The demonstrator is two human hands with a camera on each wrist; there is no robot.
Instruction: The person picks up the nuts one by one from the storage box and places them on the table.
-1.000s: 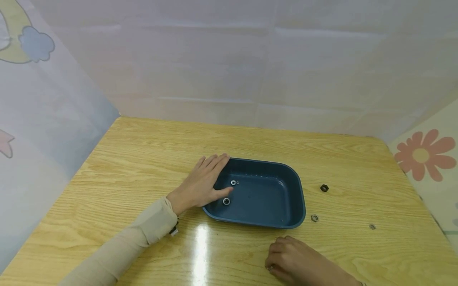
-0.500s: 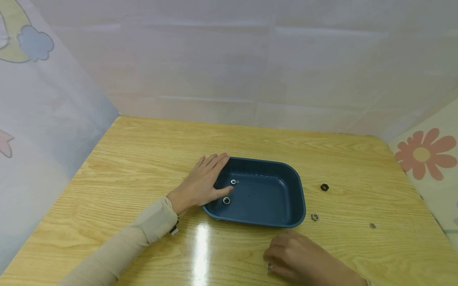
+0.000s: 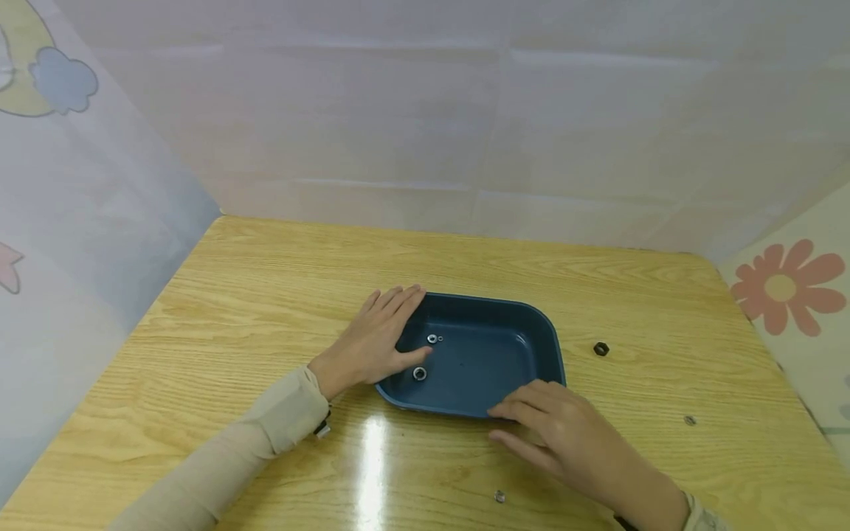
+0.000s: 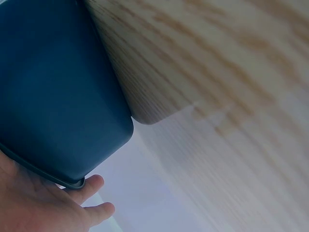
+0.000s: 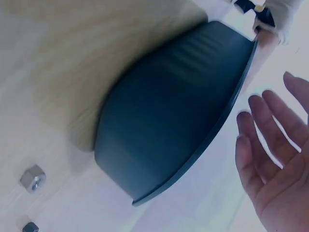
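Observation:
A dark blue plastic tray (image 3: pixel 465 369) stands on the wooden table. My left hand (image 3: pixel 378 339) lies over its left rim with fingers straight and the thumb over the inside; the left wrist view has fingers (image 4: pixel 91 212) past the rim. Inside the tray are a larger nut (image 3: pixel 420 374), a smaller nut (image 3: pixel 432 338) and a tiny ring (image 3: pixel 440 338). My right hand (image 3: pixel 564 435) is over the tray's near right corner; its fingers are extended and hold nothing in the right wrist view. A small silver nut (image 3: pixel 499 497) lies on the table nearer to me.
Right of the tray lie a black hex nut (image 3: pixel 600 349) and a small thin nut (image 3: pixel 690 420). Another silver hex nut (image 5: pixel 34 179) shows in the right wrist view, hidden by my right hand in the head view. Fabric walls enclose the table (image 3: pixel 265 258).
My right hand has let go of the small silver nut, left on the table, and moved up and forward to the tray's near right corner. My left hand has stayed put.

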